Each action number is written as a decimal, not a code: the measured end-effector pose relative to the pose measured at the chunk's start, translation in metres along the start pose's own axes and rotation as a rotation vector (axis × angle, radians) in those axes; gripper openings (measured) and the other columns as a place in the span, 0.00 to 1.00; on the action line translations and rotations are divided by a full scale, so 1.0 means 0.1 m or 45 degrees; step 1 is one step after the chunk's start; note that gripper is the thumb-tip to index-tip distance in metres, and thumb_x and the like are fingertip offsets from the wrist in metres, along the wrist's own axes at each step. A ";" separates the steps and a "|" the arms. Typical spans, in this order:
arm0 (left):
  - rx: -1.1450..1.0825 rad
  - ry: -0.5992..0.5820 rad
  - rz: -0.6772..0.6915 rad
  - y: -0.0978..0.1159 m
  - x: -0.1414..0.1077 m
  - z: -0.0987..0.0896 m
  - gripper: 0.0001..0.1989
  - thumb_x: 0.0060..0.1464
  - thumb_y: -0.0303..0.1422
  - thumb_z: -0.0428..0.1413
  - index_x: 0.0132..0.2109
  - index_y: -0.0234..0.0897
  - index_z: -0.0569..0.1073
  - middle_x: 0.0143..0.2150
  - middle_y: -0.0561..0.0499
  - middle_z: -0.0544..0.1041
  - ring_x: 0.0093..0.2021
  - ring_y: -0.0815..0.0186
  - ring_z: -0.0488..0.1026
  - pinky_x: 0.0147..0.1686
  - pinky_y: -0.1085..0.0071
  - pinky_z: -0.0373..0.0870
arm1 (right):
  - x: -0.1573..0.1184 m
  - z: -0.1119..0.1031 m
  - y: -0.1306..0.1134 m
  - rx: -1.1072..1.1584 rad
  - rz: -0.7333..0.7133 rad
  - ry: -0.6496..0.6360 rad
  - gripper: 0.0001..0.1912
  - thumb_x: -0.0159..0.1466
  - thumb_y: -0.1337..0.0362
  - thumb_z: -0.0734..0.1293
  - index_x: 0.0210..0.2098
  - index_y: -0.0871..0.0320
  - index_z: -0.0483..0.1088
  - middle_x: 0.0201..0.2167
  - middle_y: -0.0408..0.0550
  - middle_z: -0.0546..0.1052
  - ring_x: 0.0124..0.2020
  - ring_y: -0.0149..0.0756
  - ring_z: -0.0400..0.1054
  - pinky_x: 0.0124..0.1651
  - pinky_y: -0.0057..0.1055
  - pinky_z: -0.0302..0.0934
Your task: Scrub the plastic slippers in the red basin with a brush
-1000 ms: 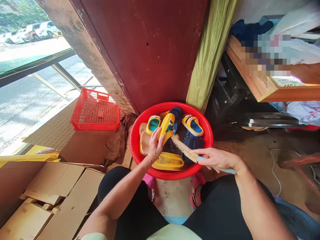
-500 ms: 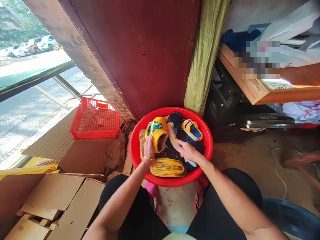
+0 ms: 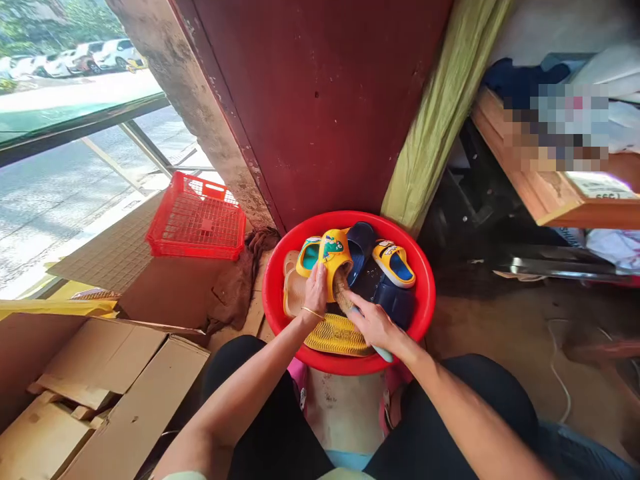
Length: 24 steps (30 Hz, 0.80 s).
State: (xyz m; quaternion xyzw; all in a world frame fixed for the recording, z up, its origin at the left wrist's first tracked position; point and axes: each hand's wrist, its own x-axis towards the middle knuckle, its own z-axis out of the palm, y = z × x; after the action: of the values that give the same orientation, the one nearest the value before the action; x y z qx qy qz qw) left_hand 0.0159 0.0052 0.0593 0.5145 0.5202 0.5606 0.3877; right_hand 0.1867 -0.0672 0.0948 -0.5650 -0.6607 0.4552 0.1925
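I see right hand [image 3: 373, 325] closed round brush [image 3: 343, 293], bristles at opening of yellow dinosaur slide [image 3: 334, 248]; left hand [image 3: 315, 293] grips slide's side. Slide in or just over red basin [image 3: 426, 300]. Navy slide [image 3: 361, 243] beyond. Farther: red plastic crate [image 3: 200, 251], maroon door [image 3: 325, 133], parked cars [image 3: 114, 55].

Glaring daylight left, shadowy right, stretched edges

Outside, we see parked cars [image 3: 115, 55]. Nearer, a red plastic crate [image 3: 197, 249] has a brown rag [image 3: 235, 293] just beside it. We also see a maroon panel [image 3: 320, 133], a yellow-green curtain [image 3: 440, 120] and an open cardboard box [image 3: 135, 400].
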 end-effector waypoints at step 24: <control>0.416 0.086 0.529 0.28 0.31 -0.21 0.26 0.67 0.48 0.48 0.63 0.38 0.70 0.60 0.42 0.75 0.61 0.56 0.71 0.62 0.59 0.68 | -0.24 -0.49 0.29 -0.369 0.014 -0.086 0.31 0.67 0.62 0.61 0.69 0.47 0.62 0.48 0.47 0.82 0.40 0.39 0.77 0.44 0.29 0.65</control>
State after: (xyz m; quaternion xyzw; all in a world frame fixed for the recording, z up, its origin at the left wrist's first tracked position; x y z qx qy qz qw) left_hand -0.0070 0.0271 0.0936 0.6470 0.4997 0.5536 0.1586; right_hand 0.2480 -0.0722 0.1025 -0.5748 -0.7223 0.3751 0.0840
